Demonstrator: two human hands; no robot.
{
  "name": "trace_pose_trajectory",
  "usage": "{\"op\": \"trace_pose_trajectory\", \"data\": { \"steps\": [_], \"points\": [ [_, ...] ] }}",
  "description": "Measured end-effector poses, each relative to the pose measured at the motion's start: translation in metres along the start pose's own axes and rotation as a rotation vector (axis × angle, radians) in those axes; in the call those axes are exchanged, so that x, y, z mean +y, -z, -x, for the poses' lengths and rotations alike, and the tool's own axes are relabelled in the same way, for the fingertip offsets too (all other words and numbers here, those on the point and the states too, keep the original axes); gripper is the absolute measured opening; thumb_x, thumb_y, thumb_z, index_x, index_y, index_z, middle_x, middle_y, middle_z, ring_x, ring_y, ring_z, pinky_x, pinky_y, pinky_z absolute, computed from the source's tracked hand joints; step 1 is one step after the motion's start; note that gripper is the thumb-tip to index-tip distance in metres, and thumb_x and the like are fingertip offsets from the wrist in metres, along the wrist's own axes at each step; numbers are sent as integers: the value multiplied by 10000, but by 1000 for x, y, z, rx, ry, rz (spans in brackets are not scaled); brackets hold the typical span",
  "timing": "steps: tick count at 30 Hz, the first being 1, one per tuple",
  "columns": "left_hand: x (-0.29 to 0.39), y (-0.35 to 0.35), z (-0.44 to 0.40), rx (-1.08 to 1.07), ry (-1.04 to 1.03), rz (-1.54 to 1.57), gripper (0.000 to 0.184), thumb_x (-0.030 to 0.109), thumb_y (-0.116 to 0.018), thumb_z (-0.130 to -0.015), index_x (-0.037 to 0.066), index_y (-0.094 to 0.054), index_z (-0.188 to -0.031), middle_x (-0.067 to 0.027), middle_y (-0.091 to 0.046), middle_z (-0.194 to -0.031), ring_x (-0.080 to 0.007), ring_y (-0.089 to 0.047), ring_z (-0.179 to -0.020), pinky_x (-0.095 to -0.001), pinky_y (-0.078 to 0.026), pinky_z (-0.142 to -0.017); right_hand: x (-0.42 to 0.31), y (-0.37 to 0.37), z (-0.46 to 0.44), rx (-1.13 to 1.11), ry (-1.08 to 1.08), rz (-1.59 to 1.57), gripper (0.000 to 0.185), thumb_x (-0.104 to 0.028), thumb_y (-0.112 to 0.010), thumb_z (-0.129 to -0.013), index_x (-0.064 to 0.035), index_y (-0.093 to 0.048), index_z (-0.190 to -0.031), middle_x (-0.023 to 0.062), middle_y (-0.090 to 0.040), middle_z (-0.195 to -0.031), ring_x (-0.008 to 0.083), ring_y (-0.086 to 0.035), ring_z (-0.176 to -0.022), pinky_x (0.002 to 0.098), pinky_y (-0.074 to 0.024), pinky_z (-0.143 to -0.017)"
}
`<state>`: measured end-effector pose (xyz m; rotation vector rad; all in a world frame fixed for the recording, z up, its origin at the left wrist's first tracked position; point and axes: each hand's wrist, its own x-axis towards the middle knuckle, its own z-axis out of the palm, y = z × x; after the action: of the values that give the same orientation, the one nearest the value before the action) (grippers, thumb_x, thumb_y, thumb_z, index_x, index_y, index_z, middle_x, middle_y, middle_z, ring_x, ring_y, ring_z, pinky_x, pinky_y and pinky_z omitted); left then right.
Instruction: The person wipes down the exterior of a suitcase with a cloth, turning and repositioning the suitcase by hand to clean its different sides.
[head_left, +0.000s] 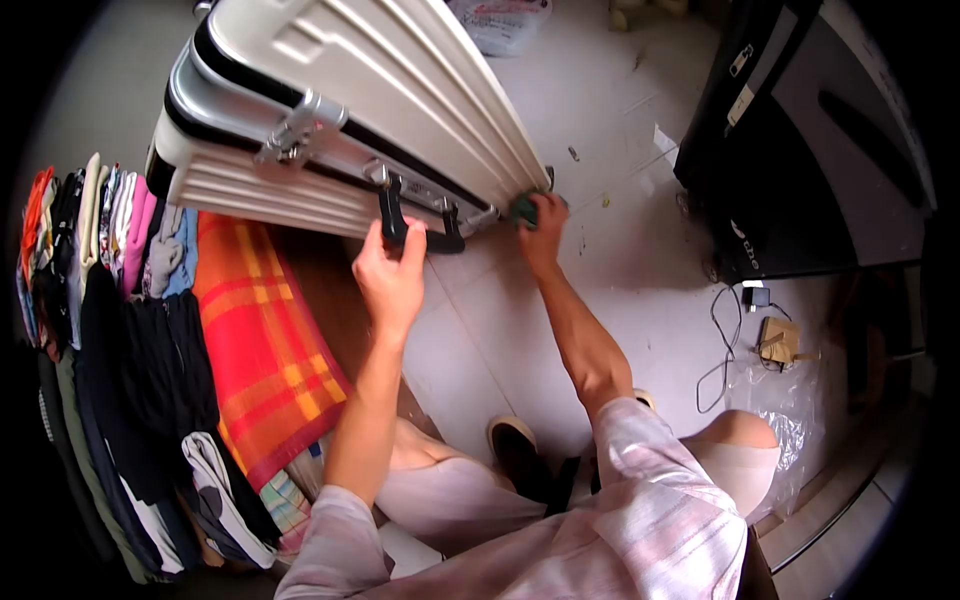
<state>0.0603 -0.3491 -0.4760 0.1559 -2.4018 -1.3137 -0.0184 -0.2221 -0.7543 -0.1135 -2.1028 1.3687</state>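
A white ribbed hard-shell suitcase [400, 90] with a black and silver frame and metal latches stands tilted at the upper left. My left hand [392, 265] is closed on its black handle [440, 240], thumb and fingers near the handle's left end. At the suitcase's lower right corner, my right hand [543, 222] is closed round a dark green cloth or sponge [523, 209], which touches or lies right beside the corner. The fingers partly cover this green thing.
Folded clothes [140, 230] and a red and orange checked blanket [255, 340] lie at the left. A black and grey suitcase [800, 150] stands at the right, above a cable [735, 330], an adapter [757, 297] and clear plastic [785, 420]. Another plastic bag [500, 22] lies at the top.
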Motion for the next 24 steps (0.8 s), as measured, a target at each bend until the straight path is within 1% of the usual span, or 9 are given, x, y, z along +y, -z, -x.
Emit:
{"op": "trace_pose_trajectory", "data": {
  "steps": [3, 7, 9, 12, 16, 17, 20, 22, 24],
  "points": [
    [-1, -6, 4, 26, 18, 66, 150, 98, -715, -912, -25, -638, -948, -23, -674, -799, -54, -591, -707, -236, -502, -652, -16, 19, -34, 266, -37, -296, 501, -24, -734, -651, -78, -600, -1130, 141, -566, -1134, 365, -542, -1066, 460, -433, -978],
    [6, -15, 6, -5, -4, 68, 120, 85, -676, -948, -14, -614, -977, -56, -695, -899, -63, -600, -802, -213, -482, -720, -174, 54, -150, 362, 451, -386, 404, -71, -739, -667, -103, -633, -1056, 117, -597, -1079, 314, -553, -1048, 421, -424, -903],
    [3, -19, 5, -3, 7, 55, 122, 86, -675, -947, -13, -610, -976, -65, -697, -895, -71, -604, -799, -219, -486, -725, -223, 54, -176, 347, 517, -231, 388, -125, -755, -662, -147, -646, -1034, 100, -602, -1077, 287, -563, -1032, 397, -402, -896],
    [-2, -17, 2, 76, -54, 49, 155, 118, -716, -915, -12, -631, -903, -20, -665, -732, -58, -560, -623, -246, -472, -583, -174, 22, -155, 440, 534, -222, 340, -96, -771, -695, -119, -654, -1014, 93, -598, -1050, 275, -561, -966, 388, -373, -891],
    [-7, -12, 1, 69, -61, 25, 139, 99, -710, -907, -15, -631, -897, -28, -662, -720, -65, -559, -609, -251, -474, -579, -59, -17, -73, 349, 91, -152, 365, -154, -691, -818, -51, -519, -1122, 168, -492, -1106, 320, -485, -1071, 450, -369, -958],
    [-5, -10, 0, 51, -62, -13, 138, 96, -708, -903, -18, -630, -901, -40, -669, -725, -75, -571, -616, -256, -482, -592, -58, -20, -75, 353, 92, -153, 365, -154, -691, -818, -51, -519, -1122, 168, -492, -1106, 320, -485, -1071, 450, -369, -958],
    [-3, -11, -6, 34, -87, -51, 140, 94, -705, -901, -22, -627, -909, -61, -684, -741, -97, -594, -633, -267, -499, -623, -94, -24, -106, 478, -243, -556, 385, -134, -647, -824, -18, -449, -1134, 180, -458, -1073, 317, -473, -1025, 420, -410, -917],
    [-3, -9, -6, 13, -99, -57, 145, 99, -700, -904, -25, -625, -918, -77, -699, -764, -113, -614, -659, -277, -513, -659, -170, 7, -156, 465, 203, -487, 372, -121, -635, -798, -18, -460, -1110, 149, -459, -1066, 281, -495, -991, 412, -417, -896],
    [-7, -6, -7, -11, -80, -78, 149, 103, -694, -912, -27, -624, -931, -84, -710, -795, -119, -629, -695, -278, -519, -683, -227, 22, -199, 512, 514, -512, 348, -109, -680, -735, -35, -529, -1040, 153, -531, -980, 324, -539, -952, 424, -424, -882]
  ]
}}
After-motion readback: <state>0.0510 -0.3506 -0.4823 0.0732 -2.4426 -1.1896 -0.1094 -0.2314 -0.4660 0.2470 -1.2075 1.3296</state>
